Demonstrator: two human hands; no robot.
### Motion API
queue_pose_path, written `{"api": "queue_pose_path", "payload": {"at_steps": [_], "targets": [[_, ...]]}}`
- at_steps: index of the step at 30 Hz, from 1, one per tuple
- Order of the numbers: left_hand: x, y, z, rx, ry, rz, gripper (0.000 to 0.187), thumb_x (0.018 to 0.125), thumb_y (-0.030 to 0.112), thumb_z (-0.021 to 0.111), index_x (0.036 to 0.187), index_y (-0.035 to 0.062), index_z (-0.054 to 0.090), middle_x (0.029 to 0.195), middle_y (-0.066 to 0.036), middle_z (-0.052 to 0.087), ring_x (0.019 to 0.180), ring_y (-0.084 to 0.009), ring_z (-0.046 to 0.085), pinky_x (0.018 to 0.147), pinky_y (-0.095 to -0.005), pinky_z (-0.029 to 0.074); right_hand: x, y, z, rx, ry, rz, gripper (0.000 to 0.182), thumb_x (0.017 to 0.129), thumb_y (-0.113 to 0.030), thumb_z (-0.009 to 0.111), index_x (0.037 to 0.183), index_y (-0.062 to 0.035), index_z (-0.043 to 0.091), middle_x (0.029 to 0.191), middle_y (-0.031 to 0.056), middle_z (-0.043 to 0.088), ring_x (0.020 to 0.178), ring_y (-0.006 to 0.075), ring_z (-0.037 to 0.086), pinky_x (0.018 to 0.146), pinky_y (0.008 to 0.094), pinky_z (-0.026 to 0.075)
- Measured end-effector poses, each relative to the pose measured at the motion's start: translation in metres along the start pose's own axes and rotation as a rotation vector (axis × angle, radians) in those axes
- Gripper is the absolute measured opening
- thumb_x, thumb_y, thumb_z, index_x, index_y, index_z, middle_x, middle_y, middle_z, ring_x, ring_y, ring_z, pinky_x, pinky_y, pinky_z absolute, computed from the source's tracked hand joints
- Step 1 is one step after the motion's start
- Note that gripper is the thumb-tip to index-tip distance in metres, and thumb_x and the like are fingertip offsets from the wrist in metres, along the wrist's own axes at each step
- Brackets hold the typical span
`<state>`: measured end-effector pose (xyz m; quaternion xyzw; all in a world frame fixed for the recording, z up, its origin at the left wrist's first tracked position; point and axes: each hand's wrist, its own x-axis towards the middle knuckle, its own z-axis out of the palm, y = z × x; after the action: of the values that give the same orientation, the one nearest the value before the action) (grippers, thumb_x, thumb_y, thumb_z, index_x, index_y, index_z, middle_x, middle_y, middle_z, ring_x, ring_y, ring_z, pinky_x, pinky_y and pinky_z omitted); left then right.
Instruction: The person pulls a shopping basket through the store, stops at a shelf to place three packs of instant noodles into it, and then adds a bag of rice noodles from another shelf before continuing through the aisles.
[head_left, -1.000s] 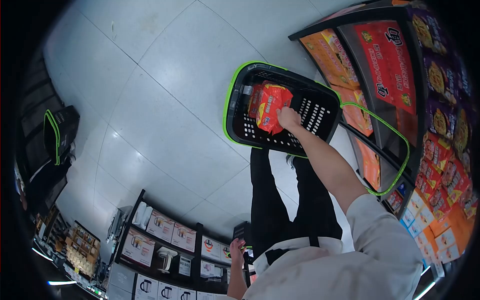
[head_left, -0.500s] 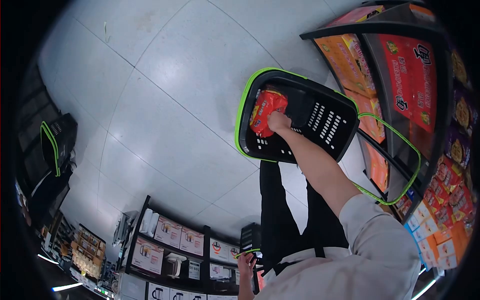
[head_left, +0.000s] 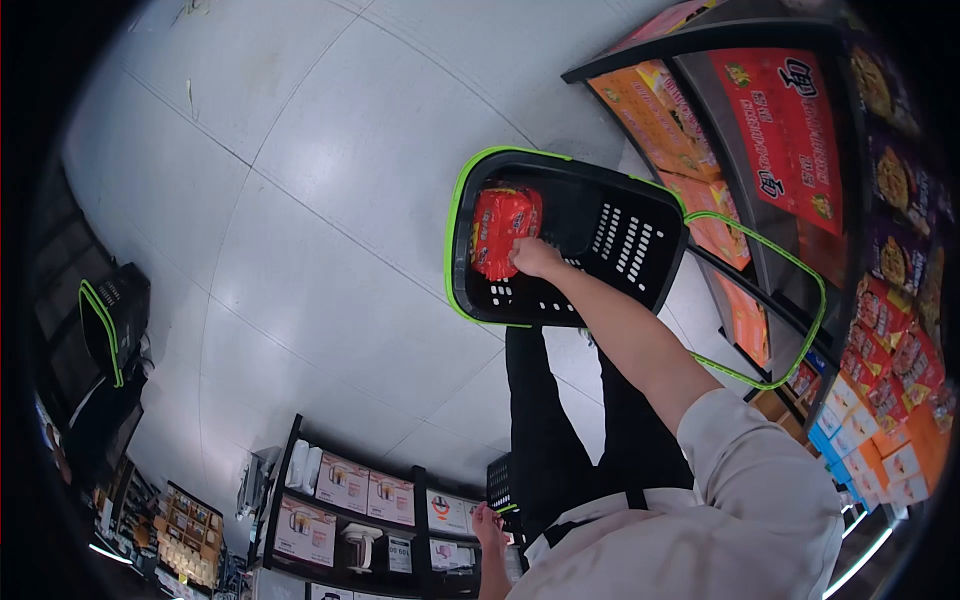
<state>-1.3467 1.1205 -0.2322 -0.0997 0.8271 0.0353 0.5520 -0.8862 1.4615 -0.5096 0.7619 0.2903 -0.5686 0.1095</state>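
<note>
My right hand (head_left: 537, 258) reaches down into a black shopping basket (head_left: 570, 168) with a green rim. Its fingers are closed on the lower right edge of a red pack of instant noodles (head_left: 508, 222). The pack lies at the basket's left end, its printed face up. On the right side the basket's green handle (head_left: 822, 300) is swung outward. My left hand (head_left: 488, 527) hangs low at my side with loosely bent fingers, nothing visible in it. Close to it in this view is a second, smaller-looking black basket (head_left: 498, 482).
Noodle packs (head_left: 885, 315) fill the shelving at the right, beside a red printed sign (head_left: 785, 140). Boxed appliances (head_left: 345, 483) stand on a black shelf at lower left. Another person at the far left is next to a black and green basket (head_left: 118, 315). Pale tiled floor (head_left: 330, 170) lies between.
In view, the basket, my right hand and the noodle pack have shifted left. The pack now sits straighter against the basket's left end. My left hand has moved slightly, its fingers nearer together.
</note>
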Motion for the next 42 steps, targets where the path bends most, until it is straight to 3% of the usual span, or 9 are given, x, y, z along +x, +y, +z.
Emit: {"api": "queue_pose_path", "payload": {"at_steps": [3, 10, 12, 20, 26, 30, 33, 38, 42], "targets": [[-0.004, 0.008, 0.021, 0.011, -0.025, 0.099, 0.023, 0.085, 0.000, 0.048, 0.107, 0.0012, 0.051, 0.069, 0.001, 0.046, 0.054, -0.0056, 0.042, 0.046, -0.0192, 0.033, -0.029, 0.033, -0.014, 0.127, 0.038, -0.097, 0.024, 0.082, -0.025, 0.049, 0.096, -0.0127, 0.064, 0.104, 0.0164, 0.063, 0.101, 0.0342, 0.058, 0.086, 0.0433, 0.045], [-0.001, 0.011, 0.035, 0.196, -0.049, 0.310, 0.021, 0.092, 0.017, 0.045, 0.110, 0.0066, 0.049, 0.060, 0.002, 0.039, 0.043, -0.0068, 0.034, 0.038, -0.0229, 0.026, -0.145, 0.116, -0.095, 0.278, 0.255, -0.295, 0.016, 0.082, -0.020, 0.049, 0.083, -0.0090, 0.060, 0.078, 0.0113, 0.064, 0.077, 0.0300, 0.062, 0.068, 0.0402, 0.047], [-0.005, 0.015, 0.042, 0.167, -0.013, 0.314, 0.028, 0.087, 0.012, 0.044, 0.115, 0.0089, 0.046, 0.061, 0.002, 0.039, 0.047, -0.0084, 0.038, 0.041, -0.0228, 0.028, -0.183, 0.154, -0.116, 0.324, 0.300, -0.332, 0.016, 0.083, -0.022, 0.051, 0.081, -0.0091, 0.059, 0.071, 0.0105, 0.063, 0.069, 0.0286, 0.062, 0.062, 0.0399, 0.047], [-0.058, 0.004, 0.108, 0.230, -0.032, 0.540, 0.042, 0.076, -0.002, 0.041, 0.115, 0.0110, 0.046, 0.064, -0.001, 0.045, 0.052, -0.0101, 0.040, 0.044, -0.0235, 0.030, -0.367, 0.337, -0.150, 0.326, 0.561, -0.394, 0.017, 0.085, -0.022, 0.050, 0.090, -0.0078, 0.059, 0.082, 0.0119, 0.064, 0.079, 0.0310, 0.061, 0.068, 0.0407, 0.047], [-0.090, -0.025, 0.154, 0.271, -0.259, 0.710, 0.030, 0.082, 0.002, 0.042, 0.112, 0.0094, 0.048, 0.060, -0.001, 0.043, 0.049, -0.0094, 0.040, 0.042, -0.0227, 0.029, -0.490, 0.461, -0.134, 0.303, 0.695, -0.443, 0.015, 0.085, -0.019, 0.051, 0.090, -0.0075, 0.060, 0.084, 0.0134, 0.063, 0.080, 0.0312, 0.061, 0.071, 0.0404, 0.047], [-0.110, -0.030, 0.189, 0.392, -0.243, 0.881, 0.022, 0.088, 0.009, 0.044, 0.109, 0.0083, 0.050, 0.060, 0.000, 0.042, 0.048, -0.0090, 0.039, 0.040, -0.0230, 0.029, -0.535, 0.525, -0.114, 0.302, 0.801, -0.490, 0.014, 0.086, -0.018, 0.051, 0.089, -0.0078, 0.060, 0.082, 0.0128, 0.063, 0.080, 0.0307, 0.060, 0.073, 0.0391, 0.047], [-0.125, -0.026, 0.211, 0.428, -0.270, 0.928, 0.022, 0.088, 0.010, 0.046, 0.109, 0.0085, 0.050, 0.061, 0.000, 0.042, 0.047, -0.0090, 0.039, 0.039, -0.0231, 0.029, -0.575, 0.551, -0.120, 0.470, 0.786, -0.430, 0.013, 0.086, -0.017, 0.051, 0.089, -0.0077, 0.060, 0.084, 0.0116, 0.062, 0.082, 0.0296, 0.059, 0.074, 0.0381, 0.046], [-0.141, -0.023, 0.236, 0.375, -0.260, 0.877, 0.035, 0.084, 0.005, 0.050, 0.117, 0.0133, 0.043, 0.066, -0.002, 0.046, 0.047, -0.0107, 0.038, 0.040, -0.0241, 0.030, -0.614, 0.571, -0.143, 0.644, 1.067, -0.534, 0.007, 0.085, -0.007, 0.050, 0.087, -0.0060, 0.057, 0.079, 0.0136, 0.060, 0.078, 0.0293, 0.060, 0.070, 0.0384, 0.045], [-0.148, -0.017, 0.235, 0.412, -0.258, 0.844, 0.045, 0.080, -0.001, 0.051, 0.120, 0.0158, 0.039, 0.070, -0.005, 0.050, 0.048, -0.0124, 0.042, 0.039, -0.0253, 0.031, -0.688, 0.538, -0.201, 0.423, 1.234, -0.730, 0.004, 0.083, -0.006, 0.053, 0.088, -0.0056, 0.055, 0.084, 0.0118, 0.054, 0.082, 0.0293, 0.058, 0.069, 0.0370, 0.045]]}}
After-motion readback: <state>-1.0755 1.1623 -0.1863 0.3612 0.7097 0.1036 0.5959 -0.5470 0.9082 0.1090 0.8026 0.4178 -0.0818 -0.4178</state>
